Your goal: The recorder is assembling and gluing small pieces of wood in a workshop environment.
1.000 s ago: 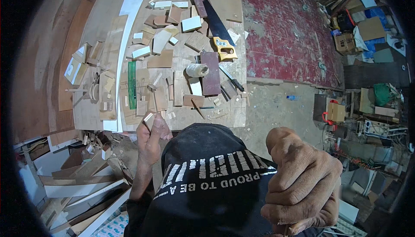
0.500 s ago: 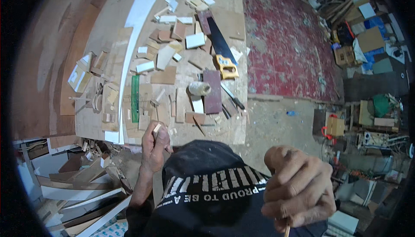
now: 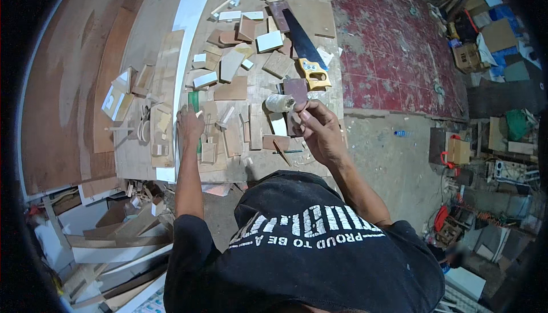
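My left hand [image 3: 191, 127] lies on the workbench [image 3: 142, 159], over a green ruler [image 3: 194, 101]. Its fingers pinch a small pale wood block [image 3: 200, 114]. My right hand [image 3: 319, 130] hovers over the bench's right part with fingers and thumb pinched together, apparently on a thin stick that is mostly hidden in the fist. Its fingertips are next to a pale tape roll [image 3: 278, 103] and a dark brown wood piece [image 3: 295, 89]. Several wood offcuts [image 3: 234, 87] lie scattered between and beyond both hands.
A handsaw with a yellow handle [image 3: 314, 73] lies just beyond my right hand. A long white strip [image 3: 188, 22] runs along the bench's left side. Off-cut boards [image 3: 114, 239] pile below the bench at left. Red floor [image 3: 394, 33] and boxes [image 3: 468, 56] sit to the right.
Both hands have moved up from near my body onto the bench. The left went to the green ruler, the right to the tape roll.
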{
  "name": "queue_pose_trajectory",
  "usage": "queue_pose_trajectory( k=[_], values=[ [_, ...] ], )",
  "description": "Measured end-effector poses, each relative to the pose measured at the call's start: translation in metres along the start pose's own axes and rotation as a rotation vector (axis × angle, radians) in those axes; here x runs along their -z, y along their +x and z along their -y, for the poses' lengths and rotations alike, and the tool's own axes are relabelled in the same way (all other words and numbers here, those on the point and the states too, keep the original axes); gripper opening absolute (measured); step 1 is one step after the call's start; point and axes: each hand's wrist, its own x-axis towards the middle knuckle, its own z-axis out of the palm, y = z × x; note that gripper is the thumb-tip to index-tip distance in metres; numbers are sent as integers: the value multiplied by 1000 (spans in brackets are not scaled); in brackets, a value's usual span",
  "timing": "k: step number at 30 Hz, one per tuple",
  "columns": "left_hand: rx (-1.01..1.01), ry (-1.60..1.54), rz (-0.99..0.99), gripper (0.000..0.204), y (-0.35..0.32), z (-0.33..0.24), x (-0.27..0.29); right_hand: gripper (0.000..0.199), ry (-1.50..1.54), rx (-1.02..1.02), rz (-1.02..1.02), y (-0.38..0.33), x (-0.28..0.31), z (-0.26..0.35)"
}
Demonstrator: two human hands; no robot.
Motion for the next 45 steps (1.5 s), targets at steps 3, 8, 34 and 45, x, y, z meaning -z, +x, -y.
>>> queue_pose_trajectory(
  k=[3, 8, 34, 45],
  values=[
    [183, -955, 342, 45, 25, -44, 61, 12, -32, 11, 13, 2, 9, -2],
    [30, -1986, 440, 45, -17, -150, 215, 14, -139, 13, 30, 3, -6, -2],
    [117, -1875, 759, 24, -55, -152, 252, 31, -1531, 605, 646, -39, 4, 36],
    [-271, -1507, 531, 22, -84, -152, 273, 26, -643, -403, 376, -80, 7, 35]
  ],
)
